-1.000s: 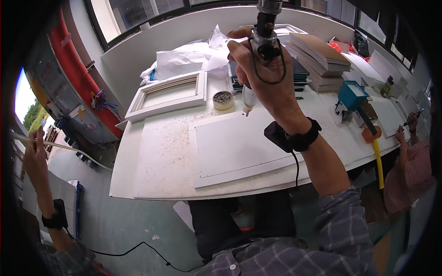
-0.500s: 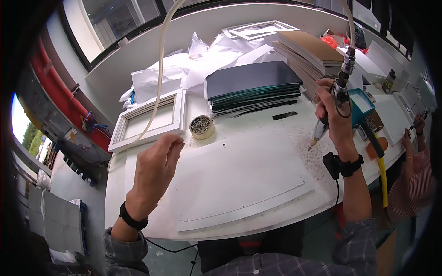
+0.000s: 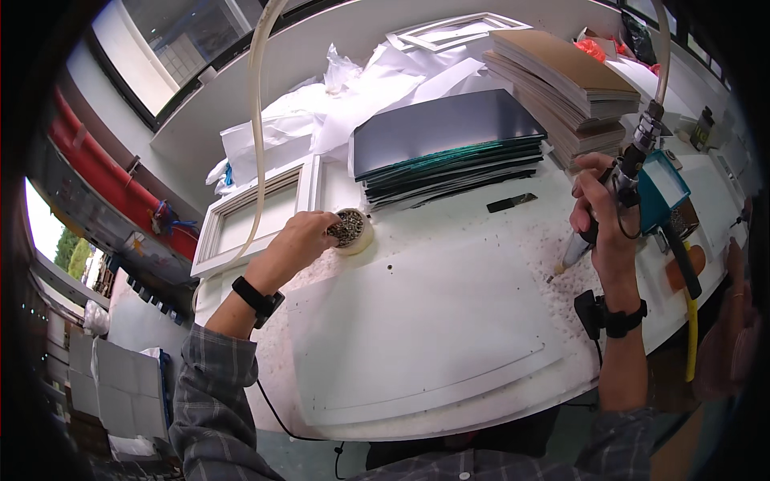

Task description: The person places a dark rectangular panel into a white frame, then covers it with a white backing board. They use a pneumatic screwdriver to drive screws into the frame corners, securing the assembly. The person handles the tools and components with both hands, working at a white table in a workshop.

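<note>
My left hand (image 3: pixel 298 243) reaches into a small round tub (image 3: pixel 361 242) of metal screws (image 3: pixel 348 226). Its fingers are bunched together at the tub's left side; the tips are hidden among the screws. In my right hand (image 3: pixel 611 240) is an air screwdriver (image 3: pixel 642 138), its hose running upward. The driver's tip points down and left, over the right part of the table. Before me lies a flat white panel (image 3: pixel 425 329), with a thin raised strip along its near edge and a few small dark spots.
White frames (image 3: pixel 309 180) are stacked at the left. Behind lie a pile of dark glossy sheets (image 3: pixel 449 132), brown boards (image 3: pixel 561 68) and white wrapping (image 3: pixel 281 120). A teal box (image 3: pixel 664 188) and a hammer (image 3: pixel 683 260) lie at the right, near another person's arm (image 3: pixel 731 280). Pale crumbs litter the table.
My left hand has moved from above the panel's left corner up and right into the tub of screws. My right hand with the screwdriver has shifted slightly right and down.
</note>
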{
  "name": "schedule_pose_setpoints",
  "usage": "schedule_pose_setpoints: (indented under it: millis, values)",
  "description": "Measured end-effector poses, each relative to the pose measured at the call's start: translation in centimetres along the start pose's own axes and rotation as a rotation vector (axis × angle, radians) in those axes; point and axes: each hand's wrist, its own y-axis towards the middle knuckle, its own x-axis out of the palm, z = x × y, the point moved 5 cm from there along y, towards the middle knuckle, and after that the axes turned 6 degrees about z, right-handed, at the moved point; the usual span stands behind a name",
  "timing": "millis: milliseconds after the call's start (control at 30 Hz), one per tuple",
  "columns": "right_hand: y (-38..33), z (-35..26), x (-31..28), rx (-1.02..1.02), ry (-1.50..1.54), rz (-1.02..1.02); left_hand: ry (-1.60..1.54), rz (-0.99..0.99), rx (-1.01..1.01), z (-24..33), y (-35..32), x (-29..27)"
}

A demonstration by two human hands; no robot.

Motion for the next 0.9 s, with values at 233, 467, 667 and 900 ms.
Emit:
schedule_pose_setpoints:
  millis: [233, 467, 667, 900]
  values:
    - [0.0, 0.1, 0.4, 0.009, 0.0, -0.027, 0.02, 0.001, 0.032, 0.8, 1.2, 1.0]
    - [-0.2, 0.3, 0.3, -0.022, -0.026, -0.014, -0.019, 0.081, -0.007, 0.2, 1.1, 1.9]
    - [-0.3, 0.5, 0.2, -0.013, -0.021, -0.002, -0.011, 0.108, -0.036, 0.2, 1.3, 1.8]
    - [-0.4, 0.6, 0.4, -0.029, -0.005, -0.006, -0.14, 0.102, -0.1, -1.0, 1.6, 1.2]
